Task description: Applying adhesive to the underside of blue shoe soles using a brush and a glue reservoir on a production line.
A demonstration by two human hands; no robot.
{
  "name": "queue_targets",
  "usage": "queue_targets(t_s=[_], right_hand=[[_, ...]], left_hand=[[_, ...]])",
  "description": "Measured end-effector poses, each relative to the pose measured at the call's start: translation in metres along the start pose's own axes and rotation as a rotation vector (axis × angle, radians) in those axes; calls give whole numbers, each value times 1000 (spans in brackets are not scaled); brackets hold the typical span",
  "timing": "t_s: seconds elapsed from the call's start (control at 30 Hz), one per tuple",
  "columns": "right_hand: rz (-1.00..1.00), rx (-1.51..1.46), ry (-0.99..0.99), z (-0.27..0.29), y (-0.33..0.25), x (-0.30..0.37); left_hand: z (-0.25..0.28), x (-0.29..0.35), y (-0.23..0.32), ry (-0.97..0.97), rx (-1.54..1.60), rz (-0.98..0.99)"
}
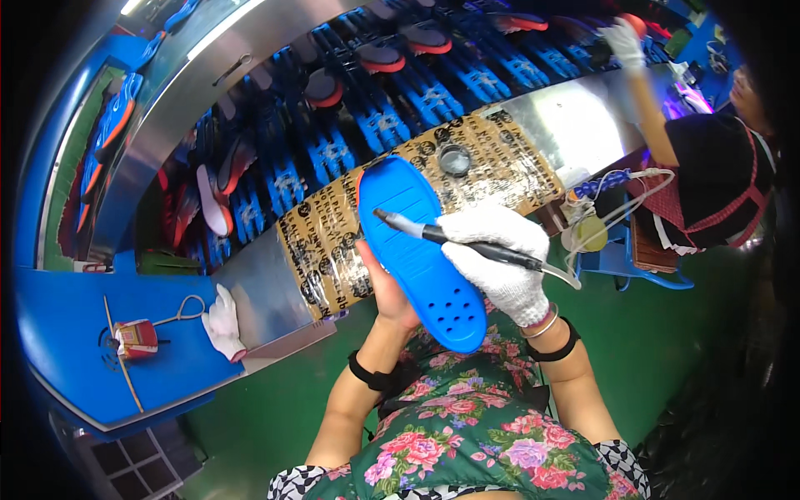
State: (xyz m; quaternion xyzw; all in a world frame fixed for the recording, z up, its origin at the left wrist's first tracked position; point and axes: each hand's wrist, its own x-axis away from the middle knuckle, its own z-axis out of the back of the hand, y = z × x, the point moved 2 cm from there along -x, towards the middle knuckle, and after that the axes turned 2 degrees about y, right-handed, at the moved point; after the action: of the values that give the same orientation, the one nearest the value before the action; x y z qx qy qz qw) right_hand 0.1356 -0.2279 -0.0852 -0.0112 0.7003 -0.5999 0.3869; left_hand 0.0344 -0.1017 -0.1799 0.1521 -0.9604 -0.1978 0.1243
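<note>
A blue shoe sole, with several small holes in its heel end, lies tilted across the middle of the view. My bare left hand supports it from below and at its left edge; most of those fingers are hidden underneath. In a white knit glove, my right hand grips a brush with a dark handle. A thin pale tube runs from the handle's rear end. The brush's brown bristles are over the upper part of the sole; whether they touch it I cannot tell. Beyond the sole, a small round dish rests on the taped cardboard.
Blue racks carrying several shoes run behind the metal ledge. At left, a white glove lies beside a red box on a blue table. A co-worker's gloved hand reaches toward the racks at far right.
</note>
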Motion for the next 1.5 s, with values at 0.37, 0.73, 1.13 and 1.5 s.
queue_targets(t_s=[0.37,0.73,1.13,1.5], right_hand=[[397,435,-129,-22,-14,-8],[405,326,-183,-24,1,6],[347,103,-275,-25,-1,27],[44,-126,-214,-14,14,30]], left_hand=[[-17,18,-9,139,-335,-68],[18,7,4,117,-175,-5],[110,0,14,172,-273,-11],[96,-7,31,-125,-85,69]])
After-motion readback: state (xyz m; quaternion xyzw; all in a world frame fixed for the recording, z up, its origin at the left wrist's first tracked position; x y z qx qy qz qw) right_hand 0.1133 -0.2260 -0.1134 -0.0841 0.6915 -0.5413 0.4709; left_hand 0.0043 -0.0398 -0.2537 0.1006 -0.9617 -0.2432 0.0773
